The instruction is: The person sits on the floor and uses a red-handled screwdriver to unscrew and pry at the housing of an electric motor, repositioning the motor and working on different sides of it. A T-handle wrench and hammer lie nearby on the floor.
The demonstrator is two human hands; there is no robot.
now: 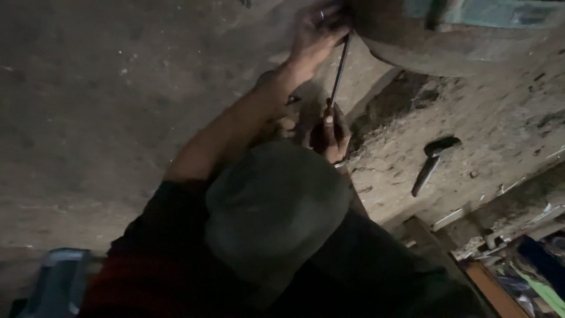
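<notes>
Step in hand, by the look of it: the person, seen from above under a grey cap (273, 212), is working a long thin tool (339, 70) into the lower edge of a big curved object (435, 53) at top of frame. The tool runs approx. upright in the picture, tip up at that edge, butt end down near the cap.

Left hand (315, 32), arm stretched fwd, sits at the tip end. Its grip is curled round the shaft right where it meets the curved edge. Fingers are mostly in shadow, so how tight can't be told. Right hand (332, 132) has its grip closed round the lower end of the tool, thumb showing on top.

Judgement on next move: it calls for the tip held steady in the seam w/ the left hand while the right pushes or levers, since a slip would put the point near the left fingers. A hammer (432, 162) lies well apart to the right, untouched. Either hand would have to let go to reach it.

Surface: rough, pitted concrete (500, 123) w/ grit and a dark broken patch beside the tool; smoother grey slab on the left. Room is dim, poor light. A blue-grey plastic item (56, 282) is at bottom left. Wood strips and coloured clutter (518, 277) are at bottom right, too dark to tell apart.
</notes>
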